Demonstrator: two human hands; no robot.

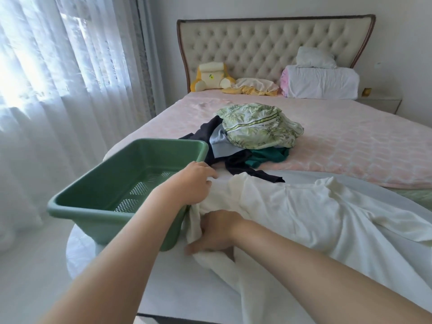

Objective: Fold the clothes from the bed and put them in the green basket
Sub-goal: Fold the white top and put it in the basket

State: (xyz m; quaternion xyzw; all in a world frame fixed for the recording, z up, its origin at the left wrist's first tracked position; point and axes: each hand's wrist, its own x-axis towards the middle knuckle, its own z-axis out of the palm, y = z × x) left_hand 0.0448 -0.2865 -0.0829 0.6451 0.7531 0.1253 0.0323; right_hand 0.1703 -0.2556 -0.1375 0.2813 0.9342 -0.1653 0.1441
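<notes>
Cloth is what we have under both hands: a white garment (304, 211) spread across the near end of the bed (350, 146), its left edge bunched just beside the green basket (98, 183), which sits on the bed's near left corner with nothing in it. Our left hand (194, 181) has its fingers curled down onto the far left edge of the garment; our right hand (215, 232) grips the nearer edge, fingers closed into a fold of it, though we cannot quite tell how much cloth is caught there. The fabric looks thin, soft and light, so we judge it will sag and wrinkle unless held at two points and drawn taut. Best hold is at corners or seams, pinched, then smoothed flat before each fold. Further up the bed lies the pile (252, 136): a leaf-print piece on top, dark, pale blue and green ones beneath. Those look equally limp, so we should lift them one at a time.
</notes>
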